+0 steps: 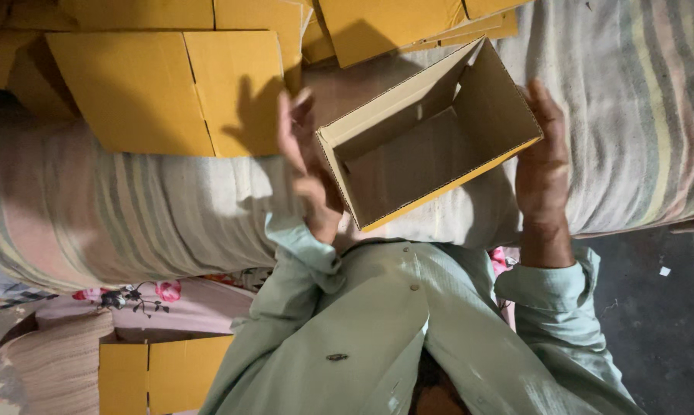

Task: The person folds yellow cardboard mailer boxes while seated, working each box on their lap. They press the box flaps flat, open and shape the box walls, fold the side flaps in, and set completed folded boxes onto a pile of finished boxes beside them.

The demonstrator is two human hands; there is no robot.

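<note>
Open cardboard box (428,134), plain brown inside with yellow edges, held tilted above a striped cloth (132,207), left hand (305,157) flat against one side, right hand (543,165) flat against the other, fingers straight, flat yellow cardboard sheets (166,88) stacked behind, pale green sleeves.

The single head-worn camera looks steeply down, close over the person's own chest and raised hands. Its frame takes in the striped cloth bedding (132,207) beyond, with no second view.
</note>
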